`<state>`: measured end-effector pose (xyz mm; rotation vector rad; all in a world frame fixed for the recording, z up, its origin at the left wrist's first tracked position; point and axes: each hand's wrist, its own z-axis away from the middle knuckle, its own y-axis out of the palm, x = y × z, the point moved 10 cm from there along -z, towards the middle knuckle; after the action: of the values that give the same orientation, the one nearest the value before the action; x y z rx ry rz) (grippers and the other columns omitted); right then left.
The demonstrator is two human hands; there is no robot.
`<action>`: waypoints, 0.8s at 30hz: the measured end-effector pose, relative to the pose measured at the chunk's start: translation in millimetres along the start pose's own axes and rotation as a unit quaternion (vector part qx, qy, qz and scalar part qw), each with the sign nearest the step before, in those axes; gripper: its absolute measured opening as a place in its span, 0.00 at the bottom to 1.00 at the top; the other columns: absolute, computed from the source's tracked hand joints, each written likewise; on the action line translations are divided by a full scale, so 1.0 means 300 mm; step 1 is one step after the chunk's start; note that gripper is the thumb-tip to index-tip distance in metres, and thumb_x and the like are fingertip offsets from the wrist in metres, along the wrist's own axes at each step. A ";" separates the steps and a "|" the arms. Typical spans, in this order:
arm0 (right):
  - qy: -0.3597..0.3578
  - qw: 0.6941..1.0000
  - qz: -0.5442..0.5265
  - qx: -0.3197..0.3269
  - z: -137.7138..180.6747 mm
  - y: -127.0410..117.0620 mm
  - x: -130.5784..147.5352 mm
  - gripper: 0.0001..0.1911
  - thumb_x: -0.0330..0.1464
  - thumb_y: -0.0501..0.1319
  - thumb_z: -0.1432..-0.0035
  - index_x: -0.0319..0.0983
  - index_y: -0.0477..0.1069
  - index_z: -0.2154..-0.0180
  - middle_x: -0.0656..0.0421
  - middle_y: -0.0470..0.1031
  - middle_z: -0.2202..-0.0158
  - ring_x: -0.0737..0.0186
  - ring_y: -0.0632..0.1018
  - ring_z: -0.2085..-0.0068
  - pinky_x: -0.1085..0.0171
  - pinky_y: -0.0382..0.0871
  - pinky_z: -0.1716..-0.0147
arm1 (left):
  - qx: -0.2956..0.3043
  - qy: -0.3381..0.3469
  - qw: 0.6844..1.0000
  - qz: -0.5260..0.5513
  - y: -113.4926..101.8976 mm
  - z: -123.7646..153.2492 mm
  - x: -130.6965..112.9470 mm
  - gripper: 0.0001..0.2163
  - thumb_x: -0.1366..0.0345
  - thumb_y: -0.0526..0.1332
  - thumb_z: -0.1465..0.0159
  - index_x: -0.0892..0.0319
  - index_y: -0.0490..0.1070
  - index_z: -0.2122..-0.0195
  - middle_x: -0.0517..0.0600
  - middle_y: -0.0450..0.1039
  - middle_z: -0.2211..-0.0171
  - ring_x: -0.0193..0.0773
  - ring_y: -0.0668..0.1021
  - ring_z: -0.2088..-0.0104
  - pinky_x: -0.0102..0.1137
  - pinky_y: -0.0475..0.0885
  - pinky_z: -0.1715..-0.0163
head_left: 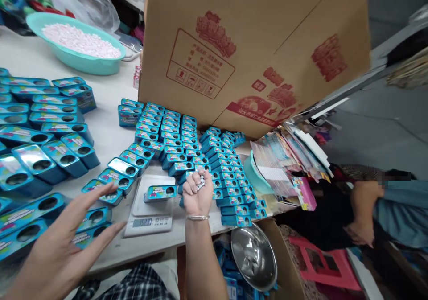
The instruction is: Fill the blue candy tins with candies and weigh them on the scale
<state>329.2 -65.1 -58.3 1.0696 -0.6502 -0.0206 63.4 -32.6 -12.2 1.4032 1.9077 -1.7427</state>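
Observation:
My right hand (194, 202), palm up with fingers curled, holds a handful of small white candies (200, 184). It is just right of a digital kitchen scale (139, 211), above the edge of the rows of blue tins (174, 141). One blue tin (161, 192) with a round dark opening lies on the scale's plate; the display is lit. My left hand (67, 242) has thumb and fingers spread apart, with nothing between them. It hovers over several blue tins (92, 219) left of the scale, partly covering them.
A turquoise basin (83, 63) of pale candies stands at the back left. A tall cardboard carton (254, 32) rises behind the tins. More tins (60, 117) sit at left. A metal bowl (256, 260) lies below the table's edge. A person (364, 206) sits at right near a red stool (326, 264).

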 end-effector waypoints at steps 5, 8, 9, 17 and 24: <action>0.008 0.999 -0.050 -0.004 -0.012 0.022 -0.024 0.11 0.36 0.54 0.36 0.41 0.61 0.72 0.71 0.54 0.82 0.74 0.57 0.83 0.74 0.54 0.84 | 0.027 0.097 0.994 0.044 0.098 -0.114 -0.170 0.18 0.52 0.56 0.35 0.44 0.65 0.44 0.49 0.73 0.49 0.46 0.75 0.49 0.41 0.72 0.49; 0.021 0.995 -0.090 -0.031 -0.015 0.024 -0.054 0.14 0.37 0.50 0.34 0.41 0.62 0.72 0.69 0.58 0.82 0.72 0.66 0.78 0.68 0.72 0.71 | 0.060 0.170 0.983 0.018 0.183 -0.176 -0.287 0.12 0.57 0.54 0.33 0.51 0.71 0.53 0.51 0.75 0.57 0.43 0.77 0.55 0.37 0.73 0.56; 0.026 0.994 -0.102 -0.037 -0.013 0.025 -0.063 0.15 0.38 0.49 0.33 0.41 0.62 0.72 0.69 0.59 0.81 0.71 0.68 0.77 0.64 0.74 0.65 | 0.070 0.185 0.980 -0.001 0.214 -0.191 -0.314 0.11 0.58 0.53 0.32 0.53 0.72 0.54 0.52 0.76 0.58 0.43 0.77 0.56 0.37 0.72 0.57; 0.042 0.988 -0.138 -0.048 0.028 0.038 -0.073 0.18 0.42 0.51 0.35 0.41 0.64 0.75 0.68 0.60 0.83 0.69 0.71 0.76 0.59 0.73 0.56 | 0.099 0.247 0.962 -0.063 0.349 -0.210 -0.422 0.14 0.59 0.52 0.31 0.57 0.76 0.59 0.54 0.77 0.57 0.45 0.78 0.56 0.38 0.72 0.58; 0.062 0.983 -0.164 -0.061 0.037 0.008 -0.104 0.20 0.40 0.47 0.33 0.40 0.63 0.75 0.68 0.60 0.83 0.69 0.70 0.77 0.62 0.73 0.60 | 0.174 0.244 0.951 -0.081 0.407 -0.208 -0.430 0.14 0.59 0.52 0.32 0.56 0.77 0.64 0.52 0.78 0.60 0.45 0.78 0.58 0.37 0.71 0.57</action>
<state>297.5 -62.7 -67.9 1.0400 -0.3511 -0.2753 247.8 -60.7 13.1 2.0143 2.0645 -2.0329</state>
